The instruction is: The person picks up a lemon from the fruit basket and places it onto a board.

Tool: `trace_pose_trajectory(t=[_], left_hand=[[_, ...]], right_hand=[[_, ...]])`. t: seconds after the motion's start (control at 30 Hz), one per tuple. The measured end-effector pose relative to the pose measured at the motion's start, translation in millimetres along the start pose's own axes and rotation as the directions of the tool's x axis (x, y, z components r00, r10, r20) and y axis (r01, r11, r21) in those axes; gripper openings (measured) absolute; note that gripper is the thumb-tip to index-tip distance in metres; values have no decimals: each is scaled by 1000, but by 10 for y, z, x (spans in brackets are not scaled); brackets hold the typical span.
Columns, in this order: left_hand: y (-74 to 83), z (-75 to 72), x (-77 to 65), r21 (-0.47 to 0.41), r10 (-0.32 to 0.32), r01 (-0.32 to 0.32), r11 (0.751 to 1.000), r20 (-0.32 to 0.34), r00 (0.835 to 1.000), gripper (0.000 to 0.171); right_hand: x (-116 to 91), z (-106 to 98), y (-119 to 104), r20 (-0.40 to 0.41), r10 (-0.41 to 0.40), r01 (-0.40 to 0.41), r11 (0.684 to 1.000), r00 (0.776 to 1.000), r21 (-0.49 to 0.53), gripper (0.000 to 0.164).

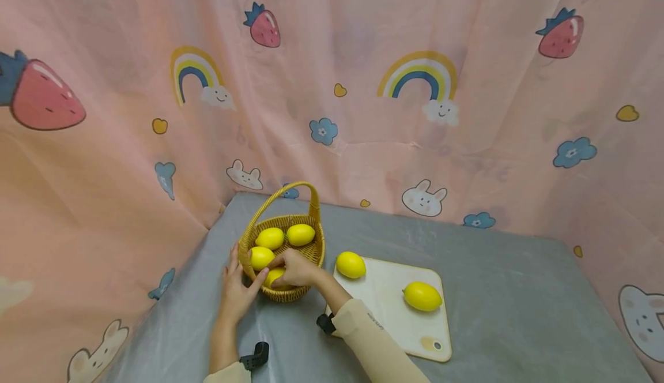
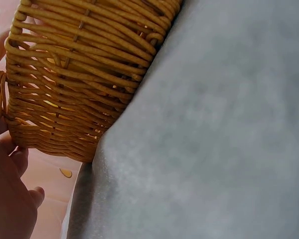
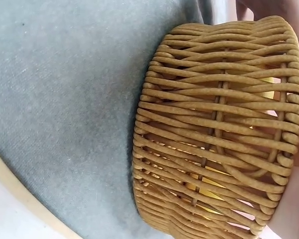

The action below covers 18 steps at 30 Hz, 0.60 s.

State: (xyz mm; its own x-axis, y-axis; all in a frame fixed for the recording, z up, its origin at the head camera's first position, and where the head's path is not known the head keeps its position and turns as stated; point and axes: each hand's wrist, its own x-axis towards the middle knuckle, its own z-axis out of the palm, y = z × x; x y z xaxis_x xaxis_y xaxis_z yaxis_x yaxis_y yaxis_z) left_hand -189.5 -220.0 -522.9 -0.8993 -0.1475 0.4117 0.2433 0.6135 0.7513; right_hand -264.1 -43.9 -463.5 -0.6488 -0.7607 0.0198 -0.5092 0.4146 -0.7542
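A woven wicker basket with a tall arched handle stands on the grey table, with several yellow lemons inside. My left hand holds the basket's left side, fingers against the outer weave and thumb over the rim by the handle's base. Reaching in over the near rim, my right hand grips a lemon at the front of the basket, partly covered by the fingers. In the right wrist view the basket wall hides most of that hand and the lemon.
Right of the basket lies a white cutting board. One lemon rests at its far left corner, another lemon near its right edge. A pink printed curtain hangs behind and beside the grey table.
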Motion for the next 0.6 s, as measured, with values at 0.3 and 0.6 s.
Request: trace_pose_trajectory(t=[0.3, 0.6], left_hand=[[2, 8, -5, -2, -18, 18, 1000, 21, 1000, 67], [34, -5, -5, -16, -23, 23, 1000, 20, 1000, 66]], right_hand=[[-70, -96, -26, -25, 18, -17, 999, 1000, 36, 39], [-175, -323, 13, -87, -29, 36, 996, 996, 79, 38]])
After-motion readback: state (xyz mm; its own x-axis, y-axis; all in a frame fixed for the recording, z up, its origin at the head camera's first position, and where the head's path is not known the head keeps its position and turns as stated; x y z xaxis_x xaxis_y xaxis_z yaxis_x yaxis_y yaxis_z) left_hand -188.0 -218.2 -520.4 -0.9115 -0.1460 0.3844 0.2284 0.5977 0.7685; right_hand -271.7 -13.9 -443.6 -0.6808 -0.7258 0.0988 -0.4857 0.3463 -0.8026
